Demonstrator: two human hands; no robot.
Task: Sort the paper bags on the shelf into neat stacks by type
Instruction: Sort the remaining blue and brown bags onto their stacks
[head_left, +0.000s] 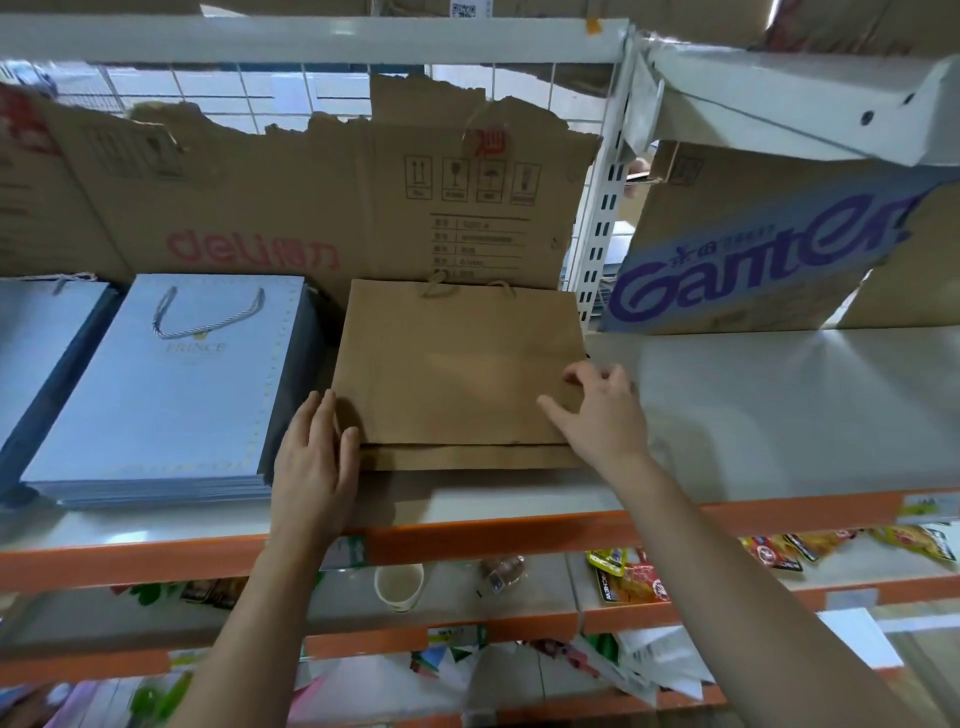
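Observation:
A small stack of flat brown paper bags (457, 364) lies mid-shelf, twine handles toward the back; the lower bag sticks out a little at the front. My left hand (314, 462) lies flat against the stack's front left corner, fingers together. My right hand (602, 410) rests on the right edge of the top brown bag, fingers spread. To the left sits a taller stack of light blue bags (171, 384) printed PRINCE with rope handles. Another stack of pale blue bags (36, 353) lies at the far left, partly cut off.
The white shelf board (779, 415) has an orange front rail (467, 540). Torn cardboard sheets (291, 208) line the back. A Ganten carton (769, 249) stands at the right rear. A steel upright (602, 218) divides the bays. Lower shelves hold snack packets (634, 577) and a paper cup (399, 584).

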